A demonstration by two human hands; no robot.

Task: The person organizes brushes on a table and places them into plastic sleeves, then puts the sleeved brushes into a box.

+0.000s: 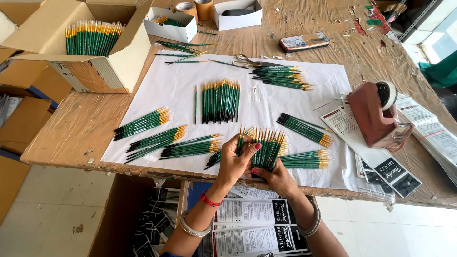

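My right hand [277, 178] grips a fanned bunch of thin green paintbrushes [267, 145] with yellow tips, held upright at the near edge of a white paper sheet [259, 102]. My left hand [234, 162] pinches one brush [241, 140] at the left side of that fan. Both wrists wear bangles, and the left also has a red thread. Several other bundles of the same brushes lie on the sheet, including an upright row [220, 101] in the middle and bundles at the left [143, 123] and right [304, 128].
A red tape dispenser [376, 114] sits at the right on printed card sleeves [381, 162]. An open cardboard box [102, 62] with standing brushes is at the far left. Scissors [247, 61], small white boxes [171, 26], tape rolls [195, 8] and a tin [304, 42] lie at the back.
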